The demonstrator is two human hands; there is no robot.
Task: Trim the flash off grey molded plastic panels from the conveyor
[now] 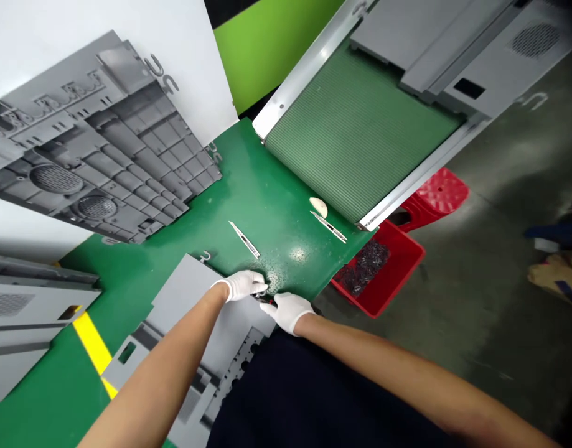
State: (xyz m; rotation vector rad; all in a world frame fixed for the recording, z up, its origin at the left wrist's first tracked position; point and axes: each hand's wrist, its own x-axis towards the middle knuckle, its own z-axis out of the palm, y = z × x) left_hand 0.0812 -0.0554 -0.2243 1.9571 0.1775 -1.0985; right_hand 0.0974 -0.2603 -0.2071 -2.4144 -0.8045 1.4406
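Note:
A grey plastic panel (pixel 185 295) lies in front of me, partly under my left forearm and against my dark clothing. My left hand (pixel 246 285), in a white glove, is closed at the panel's far right corner, its fingertips pinching near a small hook-shaped bit. Just right of it, my right hand (pixel 291 311), also gloved, is closed around a small black-and-red hand tool (pixel 263 299), mostly hidden by the fingers. Both hands nearly touch at that corner. Beyond them lie a slim knife (pixel 244 239) and a second slim knife (pixel 328 226) beside a pale half-round piece (pixel 318 206).
A green table (pixel 211 230) carries dark scraps near my hands. A ribbed green conveyor (pixel 360 124) with grey panels (pixel 435 43) stands at the upper right. A large ribbed panel (pixel 127 149) leans at left. A red bin (pixel 383 274) of dark scraps and a red stool (pixel 442 190) stand right.

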